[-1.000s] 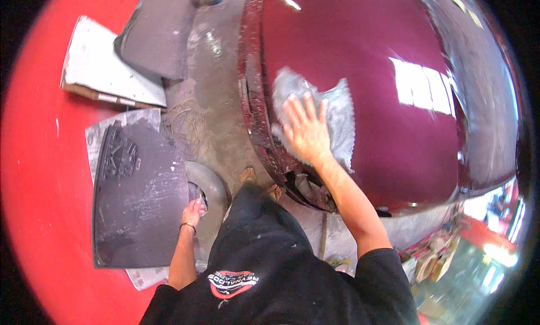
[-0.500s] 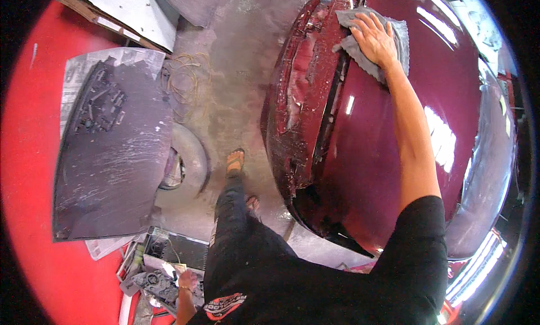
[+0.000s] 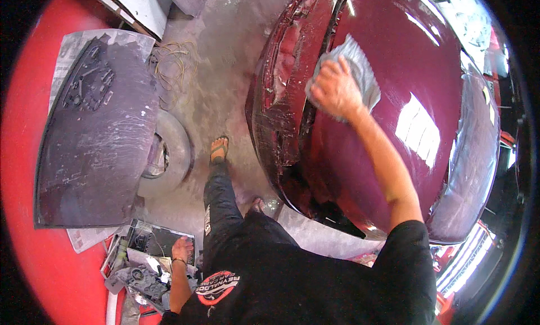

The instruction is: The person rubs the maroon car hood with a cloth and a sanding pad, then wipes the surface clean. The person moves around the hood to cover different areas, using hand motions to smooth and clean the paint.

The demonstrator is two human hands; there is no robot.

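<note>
My right hand (image 3: 337, 90) grips a grey cloth (image 3: 367, 83) with its fingers bent over it. The cloth lies against the glossy dark red car panel (image 3: 365, 162), close to the dark gap along the panel's left edge. Part of the cloth is hidden under my palm. My left hand (image 3: 181, 249), with a band at the wrist, hangs low on the left above a box of parts (image 3: 160, 240). Its fingers look loose and somewhat apart, with nothing visible in them.
A scuffed dark panel (image 3: 95, 156) lies at the left, with small black parts (image 3: 90, 83) on it. Beside it are a tyre (image 3: 179, 156) and a coiled yellowish hose (image 3: 174, 63). The car's worn, stripped end (image 3: 287, 60) faces the concrete floor (image 3: 225, 60).
My right hand has drawn the cloth nearer and to the left over the car panel, its fingers now more bent. My left hand has risen slightly in the picture. The whole view has shifted a little.
</note>
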